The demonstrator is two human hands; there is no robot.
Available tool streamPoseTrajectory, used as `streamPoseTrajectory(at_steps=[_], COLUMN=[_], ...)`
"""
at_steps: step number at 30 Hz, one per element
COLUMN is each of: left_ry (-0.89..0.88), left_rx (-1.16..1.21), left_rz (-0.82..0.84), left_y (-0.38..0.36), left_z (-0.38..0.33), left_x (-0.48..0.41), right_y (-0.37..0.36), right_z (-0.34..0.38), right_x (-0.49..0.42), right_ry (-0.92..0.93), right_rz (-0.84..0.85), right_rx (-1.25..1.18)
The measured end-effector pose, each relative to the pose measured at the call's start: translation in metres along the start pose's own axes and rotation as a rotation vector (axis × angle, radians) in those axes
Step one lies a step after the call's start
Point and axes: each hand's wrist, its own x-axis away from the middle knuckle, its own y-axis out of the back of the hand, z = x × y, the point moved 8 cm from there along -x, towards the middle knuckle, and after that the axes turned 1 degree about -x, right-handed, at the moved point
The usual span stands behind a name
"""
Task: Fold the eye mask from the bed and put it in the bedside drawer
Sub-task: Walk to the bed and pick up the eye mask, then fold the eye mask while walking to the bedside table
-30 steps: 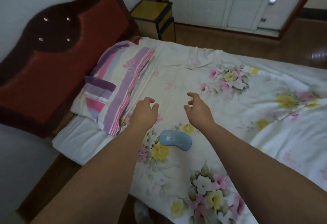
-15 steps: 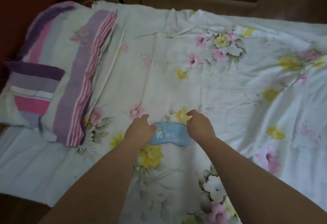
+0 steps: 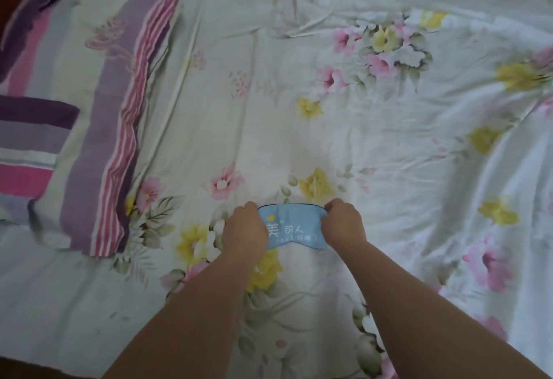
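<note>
Item: a light-blue padded fabric eye mask (image 3: 291, 229) with white printed characters and a dark edge, which lay flat, face up, on the floral bedsheet (image 3: 269, 109), white cotton with pink and yellow flowers, near the bed's near side.
Step in hand: taking hold of the mask's two ends; the fold, by judgement, had not yet begun, as the mask showed at full width and uncreased.
Left hand: the left hand (image 3: 245, 229) covered the mask's left end, knuckles up and fingers curled down at the upper left corner.
Left fingers: drawn together, not spread; they appeared to pinch the corner, though the fingertips themselves were hidden under the hand.
Right hand: the right hand (image 3: 344, 223) sat on the mask's right end, likewise knuckles up.
Right fingers: bunched tight at the upper right corner, the fabric puckered there, which suggested a pinch on the edge.
Next move calls for: lifting one end and carrying it over to meet the other, edges matched, while the other hand kept its end pinned to the sheet; soft sheet beneath might ruck.
Destination: the bedside drawer was not in view.
Nearby: a striped purple, pink and white pillow (image 3: 74, 109) lay well apart to the left, untouched.
</note>
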Motion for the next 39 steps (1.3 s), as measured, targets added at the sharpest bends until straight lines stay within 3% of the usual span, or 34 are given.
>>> streamPoseTrajectory(at_steps=[9, 27, 39], left_ry=[-0.037, -0.118, -0.121], left_rx=[0.096, 0.374, 0.534], left_rz=[-0.057, -0.261, -0.331], left_y=[0.044, 0.319, 0.377], left_z=[-0.014, -0.074, -0.108], left_x=[0.018, 0.173, 0.226], right_y=[0.040, 0.279, 0.338], right_z=[0.021, 0.154, 0.185], right_x=[0.019, 0.173, 0.237], right_ry=[0.060, 0.186, 0.177], right_rz=[0.008, -0.054, -0.099], right_rx=[-0.077, -0.381, -0.667])
